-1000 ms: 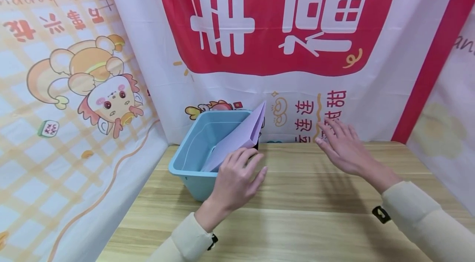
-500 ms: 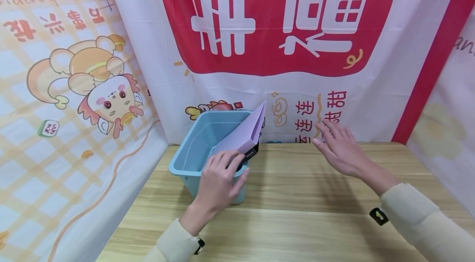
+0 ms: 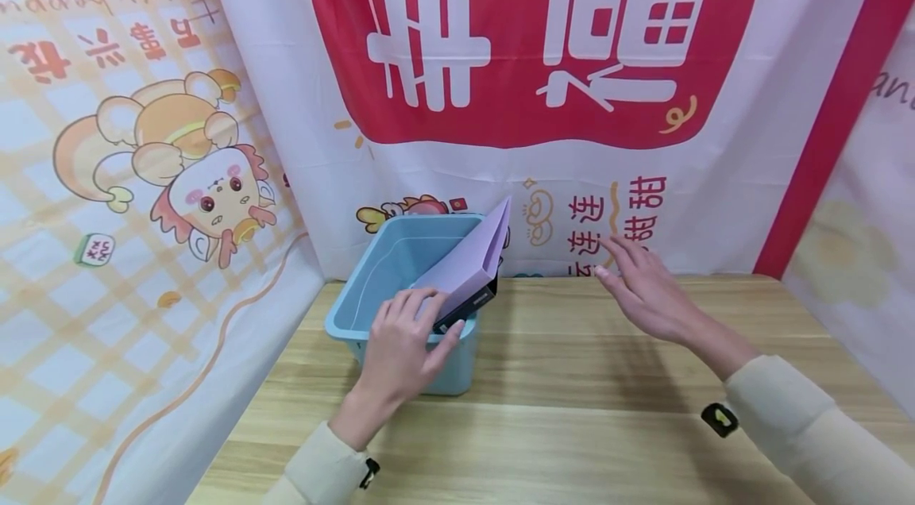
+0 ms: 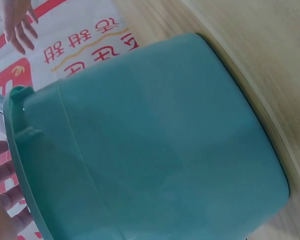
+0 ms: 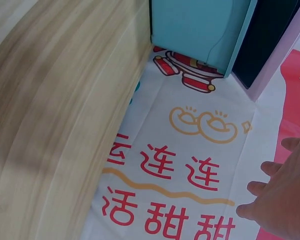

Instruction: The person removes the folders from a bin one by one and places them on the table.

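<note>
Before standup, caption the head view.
Left hand by a light-blue rectangular plastic bin, tilted lilac folder-like item jutting out; right hand hovers.

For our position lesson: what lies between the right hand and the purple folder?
In the head view, only bare wooden tabletop and, behind, printed cloth lie between the right hand and the purple folder.

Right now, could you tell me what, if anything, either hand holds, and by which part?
Nothing, it seems: left hand loosely curved by the bin, right hand open.

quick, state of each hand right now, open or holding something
Left hand: open, by the blue bin, holding nothing; contact can't be told.
Right hand: open, holding nothing.
</note>
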Demonstrator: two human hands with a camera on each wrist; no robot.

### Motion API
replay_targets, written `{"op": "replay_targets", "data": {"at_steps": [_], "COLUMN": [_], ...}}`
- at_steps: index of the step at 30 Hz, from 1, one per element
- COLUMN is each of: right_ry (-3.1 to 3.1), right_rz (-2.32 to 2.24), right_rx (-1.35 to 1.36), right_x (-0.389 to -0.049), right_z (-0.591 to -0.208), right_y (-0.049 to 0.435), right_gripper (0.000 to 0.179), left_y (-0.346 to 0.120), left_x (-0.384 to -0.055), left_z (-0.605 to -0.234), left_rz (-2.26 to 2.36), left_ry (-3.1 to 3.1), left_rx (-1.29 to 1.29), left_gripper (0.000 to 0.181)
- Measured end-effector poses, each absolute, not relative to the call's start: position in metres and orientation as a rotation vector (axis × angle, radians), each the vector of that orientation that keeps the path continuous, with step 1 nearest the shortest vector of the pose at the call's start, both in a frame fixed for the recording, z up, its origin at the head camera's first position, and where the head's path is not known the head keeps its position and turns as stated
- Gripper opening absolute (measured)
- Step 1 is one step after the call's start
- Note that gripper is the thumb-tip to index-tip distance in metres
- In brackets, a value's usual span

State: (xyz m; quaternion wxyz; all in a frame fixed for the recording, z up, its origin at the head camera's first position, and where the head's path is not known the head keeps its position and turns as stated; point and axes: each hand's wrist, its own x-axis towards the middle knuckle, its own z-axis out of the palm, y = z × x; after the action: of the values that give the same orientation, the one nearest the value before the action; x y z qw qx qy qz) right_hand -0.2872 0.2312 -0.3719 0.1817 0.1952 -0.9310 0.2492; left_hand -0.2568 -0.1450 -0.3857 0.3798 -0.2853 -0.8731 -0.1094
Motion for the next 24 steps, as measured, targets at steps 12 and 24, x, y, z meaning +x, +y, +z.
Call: {"op": "replay_targets", "data": {"at_steps": [12, 24], "right_ry": [-2.69, -2.643], "right_rz": [0.903, 1.123], "right_rx": [0.478, 0.526], "right_x": [-0.284, -0.285], "right_z": [-0.368, -0.367], "right_y": [0.22, 0.207], "right_gripper": [0.061, 0.06], "left_y": [-0.161, -0.177], "left_x": [-0.26, -0.259], "left_z": [-0.39, -0.395], "left_rz": [-0.246, -0.216], "left_ry": [-2.3, -2.346], "left_rx": [-0.686, -0.658], "left_gripper": [0.049, 0.049]}}
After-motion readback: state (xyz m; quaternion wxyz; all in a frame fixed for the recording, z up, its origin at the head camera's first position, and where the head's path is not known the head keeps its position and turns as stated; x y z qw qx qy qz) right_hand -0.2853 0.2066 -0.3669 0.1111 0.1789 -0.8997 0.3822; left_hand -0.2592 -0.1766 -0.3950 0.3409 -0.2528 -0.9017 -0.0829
